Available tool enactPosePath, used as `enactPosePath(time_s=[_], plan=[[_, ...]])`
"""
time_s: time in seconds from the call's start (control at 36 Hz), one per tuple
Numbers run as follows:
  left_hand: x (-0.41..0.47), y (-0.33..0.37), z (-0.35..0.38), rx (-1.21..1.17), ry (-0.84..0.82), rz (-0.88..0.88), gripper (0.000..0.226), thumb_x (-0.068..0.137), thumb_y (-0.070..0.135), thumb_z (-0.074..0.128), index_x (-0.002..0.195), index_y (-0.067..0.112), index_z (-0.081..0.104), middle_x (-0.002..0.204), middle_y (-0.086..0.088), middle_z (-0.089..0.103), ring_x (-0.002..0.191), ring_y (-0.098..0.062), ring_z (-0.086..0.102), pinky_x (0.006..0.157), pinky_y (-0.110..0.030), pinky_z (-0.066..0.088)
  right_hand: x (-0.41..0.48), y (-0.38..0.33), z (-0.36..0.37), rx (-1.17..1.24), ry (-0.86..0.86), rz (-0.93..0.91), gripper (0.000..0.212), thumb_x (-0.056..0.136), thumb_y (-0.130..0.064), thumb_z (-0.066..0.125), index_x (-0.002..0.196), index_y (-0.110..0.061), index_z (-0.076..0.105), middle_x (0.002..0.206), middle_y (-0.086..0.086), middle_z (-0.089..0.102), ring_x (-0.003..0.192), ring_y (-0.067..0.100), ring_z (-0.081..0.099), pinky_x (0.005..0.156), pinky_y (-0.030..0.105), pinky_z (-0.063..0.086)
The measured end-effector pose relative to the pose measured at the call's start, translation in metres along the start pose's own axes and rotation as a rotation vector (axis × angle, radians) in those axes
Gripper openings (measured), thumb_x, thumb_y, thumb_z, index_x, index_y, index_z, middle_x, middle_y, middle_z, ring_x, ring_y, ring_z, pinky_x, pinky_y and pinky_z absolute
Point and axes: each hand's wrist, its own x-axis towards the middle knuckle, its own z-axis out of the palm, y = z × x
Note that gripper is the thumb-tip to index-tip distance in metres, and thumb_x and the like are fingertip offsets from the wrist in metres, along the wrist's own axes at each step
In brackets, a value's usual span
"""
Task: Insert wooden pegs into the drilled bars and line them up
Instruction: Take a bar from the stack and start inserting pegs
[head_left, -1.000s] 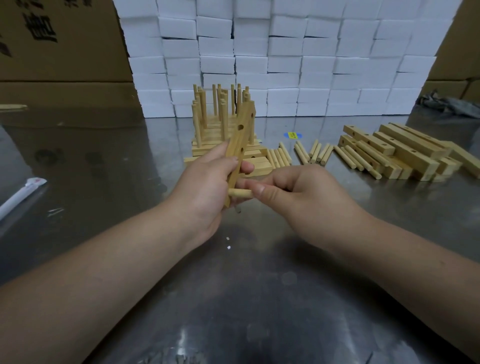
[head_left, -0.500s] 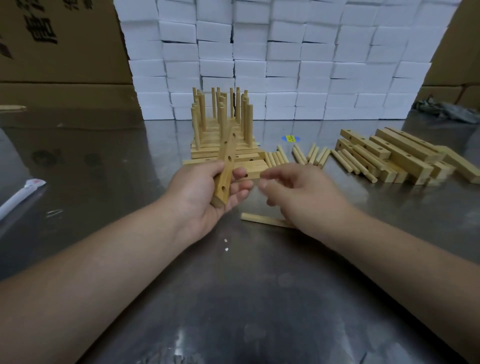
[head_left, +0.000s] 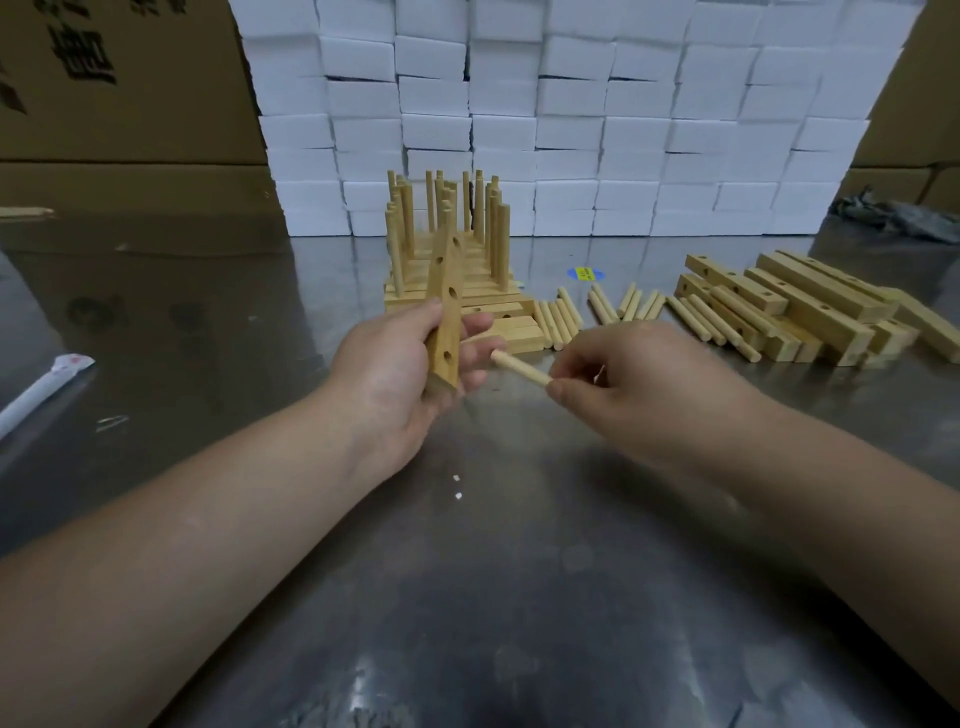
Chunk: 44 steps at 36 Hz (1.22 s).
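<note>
**Seating the peg in the bar's lowest hole**

The left hand (head_left: 395, 374) grips a drilled bar (head_left: 448, 312) by its lower end. The bar stands nearly upright, leaning away toward 12 o'clock, with its row of holes facing the right hand. The right hand (head_left: 639, 384) pinches a wooden peg (head_left: 521, 368) by its rear end between thumb and fingertips. The free tip points toward 10 o'clock and sits just beside the left fingers, short of the lowest hole (head_left: 447, 356) and not yet in it.

To do this well, I would shift the left fingers off the hole's right side, since they seem to crowd its mouth. The peg should then be swung square to the bar's face before pushing, because it now looks angled and could jam or skid off the edge. A slight twist while pressing should seat it, with the left thumb bracing behind the bar.

On the metal table (head_left: 519, 597), the finished pegged bars (head_left: 488, 299) stand in a row at 12 o'clock, where this bar will probably go. Loose pegs (head_left: 558, 317) lie at 1 o'clock, and a pile of unfilled bars (head_left: 810, 306) at 2 o'clock.
</note>
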Motion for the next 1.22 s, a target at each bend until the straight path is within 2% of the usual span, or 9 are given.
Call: enactPosePath(time_s=[0.14, 0.25, 0.33, 0.44, 0.67, 0.75, 0.83, 1.0, 1.22], plan=[[-0.002, 0.002, -0.001, 0.036, 0.026, 0.03, 0.022, 0.1, 0.019, 0.037, 0.1, 0.01, 0.057, 0.082, -0.004, 0.073, 0.058, -0.012, 0.066, 0.05, -0.021, 0.045, -0.003, -0.001, -0.009, 0.277, 0.132, 0.098, 0.012, 0.086, -0.028, 0.058, 0.075, -0.023, 0.059, 0.064, -0.008, 0.061, 0.057, 0.006, 0.056, 0.049, 0.024, 0.042], [-0.005, -0.002, 0.002, 0.084, -0.015, -0.007, 0.023, 0.099, 0.019, 0.038, 0.094, 0.011, 0.059, 0.08, -0.002, 0.072, 0.054, -0.01, 0.064, 0.048, -0.02, 0.042, -0.005, -0.012, -0.004, 0.809, 0.151, 0.184, 0.007, 0.077, -0.004, 0.06, 0.071, -0.007, 0.059, 0.06, 0.001, 0.065, 0.061, 0.014, 0.068, 0.07, 0.039, 0.058], [-0.008, -0.004, 0.004, 0.084, -0.042, -0.027, 0.022, 0.098, 0.018, 0.04, 0.092, 0.011, 0.06, 0.078, -0.003, 0.072, 0.055, -0.012, 0.063, 0.045, -0.019, 0.042, -0.003, -0.019, 0.004, 1.148, 0.154, 0.23, 0.022, 0.077, 0.01, 0.054, 0.066, -0.008, 0.051, 0.057, 0.005, 0.062, 0.065, 0.021, 0.07, 0.066, 0.033, 0.059], [-0.008, -0.006, 0.004, 0.085, -0.068, -0.035, 0.023, 0.098, 0.019, 0.041, 0.095, 0.009, 0.062, 0.073, -0.002, 0.071, 0.061, -0.016, 0.064, 0.044, -0.018, 0.042, -0.005, -0.021, 0.006, 1.315, 0.145, 0.158, 0.024, 0.081, 0.011, 0.053, 0.071, -0.01, 0.047, 0.059, 0.002, 0.066, 0.072, 0.023, 0.071, 0.062, 0.025, 0.057], [-0.007, -0.008, 0.004, 0.125, -0.089, -0.028, 0.031, 0.099, 0.019, 0.039, 0.083, 0.01, 0.064, 0.065, 0.001, 0.069, 0.043, -0.009, 0.058, 0.045, -0.02, 0.041, -0.008, -0.025, 0.007, 1.253, 0.168, 0.088, 0.022, 0.078, 0.009, 0.063, 0.068, -0.007, 0.05, 0.072, 0.011, 0.071, 0.075, 0.022, 0.071, 0.064, 0.026, 0.055], [-0.007, -0.006, 0.004, 0.094, -0.063, -0.029, 0.032, 0.099, 0.018, 0.04, 0.085, 0.004, 0.065, 0.067, -0.003, 0.069, 0.044, -0.01, 0.057, 0.043, -0.018, 0.043, -0.009, -0.024, 0.007, 1.13, 0.165, 0.12, 0.022, 0.074, 0.003, 0.068, 0.063, -0.007, 0.053, 0.06, 0.004, 0.068, 0.059, 0.011, 0.067, 0.056, 0.021, 0.053], [-0.007, -0.005, 0.004, 0.063, -0.044, -0.026, 0.031, 0.099, 0.017, 0.04, 0.083, 0.004, 0.063, 0.069, -0.004, 0.07, 0.048, -0.012, 0.056, 0.044, -0.017, 0.044, -0.008, -0.02, 0.008, 0.999, 0.148, 0.181, 0.016, 0.072, -0.006, 0.071, 0.064, -0.006, 0.058, 0.062, 0.016, 0.065, 0.049, 0.013, 0.059, 0.049, 0.022, 0.049], [-0.008, -0.005, 0.005, 0.059, -0.054, -0.01, 0.03, 0.099, 0.017, 0.038, 0.083, 0.008, 0.062, 0.069, -0.004, 0.07, 0.046, -0.012, 0.058, 0.044, -0.018, 0.044, -0.007, -0.014, 0.011, 0.818, 0.093, 0.189, 0.018, 0.079, -0.019, 0.064, 0.064, -0.016, 0.055, 0.045, -0.01, 0.047, 0.042, 0.008, 0.038, 0.043, 0.022, 0.031], [-0.008, -0.006, 0.004, 0.068, -0.052, 0.021, 0.023, 0.098, 0.014, 0.04, 0.087, 0.012, 0.061, 0.07, -0.001, 0.071, 0.046, -0.011, 0.056, 0.046, -0.018, 0.046, -0.007, -0.011, 0.012, 0.718, 0.019, 0.11, 0.006, 0.075, -0.021, 0.064, 0.07, -0.022, 0.063, 0.043, -0.014, 0.043, 0.039, 0.001, 0.036, 0.041, 0.016, 0.03]])
